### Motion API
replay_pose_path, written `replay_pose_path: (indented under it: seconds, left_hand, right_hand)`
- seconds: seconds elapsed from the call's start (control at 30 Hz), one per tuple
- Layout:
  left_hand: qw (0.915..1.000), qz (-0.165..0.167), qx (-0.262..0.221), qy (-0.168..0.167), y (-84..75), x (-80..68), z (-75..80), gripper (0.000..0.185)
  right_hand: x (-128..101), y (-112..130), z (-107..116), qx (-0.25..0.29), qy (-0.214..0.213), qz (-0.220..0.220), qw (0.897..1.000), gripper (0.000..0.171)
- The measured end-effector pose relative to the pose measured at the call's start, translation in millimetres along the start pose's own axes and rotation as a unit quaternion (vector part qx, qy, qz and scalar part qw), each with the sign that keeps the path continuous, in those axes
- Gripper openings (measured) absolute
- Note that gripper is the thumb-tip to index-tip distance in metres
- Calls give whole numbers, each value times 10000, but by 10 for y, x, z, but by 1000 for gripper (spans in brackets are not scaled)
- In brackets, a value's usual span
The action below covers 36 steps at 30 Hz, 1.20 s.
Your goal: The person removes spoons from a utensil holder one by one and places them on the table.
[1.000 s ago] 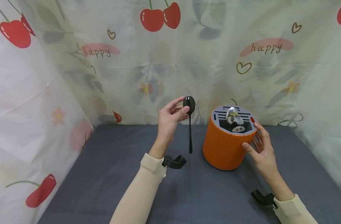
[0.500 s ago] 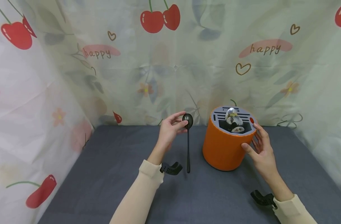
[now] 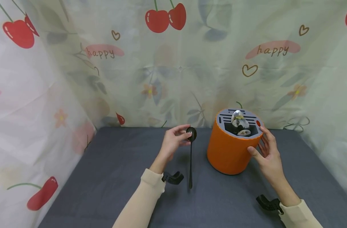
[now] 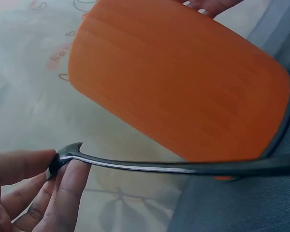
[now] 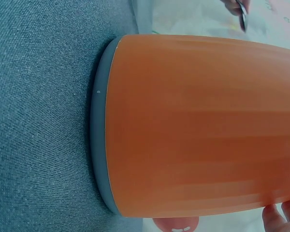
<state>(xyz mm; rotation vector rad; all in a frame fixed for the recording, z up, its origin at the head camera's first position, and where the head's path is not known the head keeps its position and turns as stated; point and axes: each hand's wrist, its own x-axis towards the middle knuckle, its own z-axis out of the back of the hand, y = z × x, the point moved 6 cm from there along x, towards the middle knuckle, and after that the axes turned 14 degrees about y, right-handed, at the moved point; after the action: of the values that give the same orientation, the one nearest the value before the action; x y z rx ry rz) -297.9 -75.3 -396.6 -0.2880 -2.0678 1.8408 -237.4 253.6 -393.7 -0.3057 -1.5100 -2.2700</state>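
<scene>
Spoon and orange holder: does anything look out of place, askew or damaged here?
Nothing looks damaged or spilled. One oddity: the left hand pinches the black spoon by its bowl, handle pointing down to the table. The orange holder stands upright, with the right hand at its side.

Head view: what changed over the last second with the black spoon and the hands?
The left hand, pinching the black spoon by its bowl, lowered it until the handle tip hangs near the grey cloth. The right hand stayed on the orange holder.
</scene>
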Motion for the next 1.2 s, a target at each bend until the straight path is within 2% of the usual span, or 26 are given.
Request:
replay_pose_path:
  seconds: [0.2, 0.5, 0.9, 1.2]
  left_hand:
    - [9998, 126, -158, 14, 153, -7, 20, 36]
    - [9986, 463, -233, -141, 399, -36, 70, 35]
    - [9972, 677, -299, -132, 558, -55, 48, 34]
    - [9955, 788, -480, -201, 739, -77, 46, 39]
  right_hand:
    - [-3, -5, 0, 36, 23, 43, 10000, 82]
    - [-6, 4, 1, 47, 19, 65, 10000, 81]
    - [-6, 18, -14, 90, 28, 74, 9999, 81]
    - [-4, 8, -5, 74, 21, 36, 10000, 81]
